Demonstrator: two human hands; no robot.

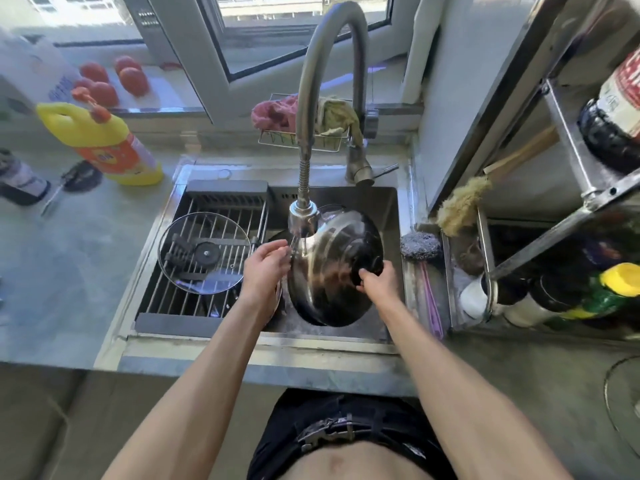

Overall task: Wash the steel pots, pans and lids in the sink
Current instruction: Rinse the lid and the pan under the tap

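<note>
1. The steel lid, a big domed one, is held on edge over the right half of the sink, dome turned up toward the tap. I take that tilt as deliberate: water from the spray head lands near the upper left rim and can sheet down the curve rather than pool.

2. The right hand has its fingers curled round the black knob on the dome's right side. It looks like the carrying grip, giving a firm handle to turn the lid under the stream.

3. The left hand sits at the lid's left rim, just under the spray head. Its fingers are bent and close on the edge there, apparently pinching or rubbing it; blur and running water stop me telling how firmly it grips.

4. Both forearms reach forward from the counter edge and converge on the lid, wrists roughly level, elbows out of the basin.

5. A glass lid lies flat on the drying rack over the sink's left half, well apart from the hands, probably parked to drain.

6. A steel scourer rests on the sink's right ledge, just beside the basin and in easy reach; neither hand holds it, so this looks like rinsing, not scrubbing.

7. The yellow detergent bottle stands on the counter to the left, well apart from the sink.
</note>
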